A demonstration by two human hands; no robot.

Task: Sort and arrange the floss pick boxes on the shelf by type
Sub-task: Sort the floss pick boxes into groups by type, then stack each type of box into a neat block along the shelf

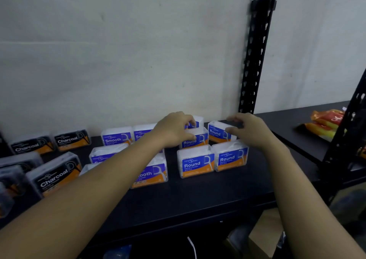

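Floss pick boxes stand on a black shelf (198, 191) in three groups. Black Charcoal boxes (57, 175) are on the left, blue Smooth boxes (116, 137) in the middle, and blue Round boxes (196, 163) on the right. My left hand (174, 128) grips the middle-row Round box (195, 140), with fingers curled over its top and the thumb on its front. Another box (199, 120) stands partly hidden behind it. My right hand (249, 129) pinches the top right edge of the back-right Round box (216, 132). My left forearm covers parts of several Smooth boxes.
A black perforated shelf post (255, 60) rises just behind my right hand against the white wall. Orange and yellow packets (324, 124) lie on the neighbouring shelf to the right. Another post (344, 145) stands at the right edge. A cardboard box (263, 233) sits below the shelf.
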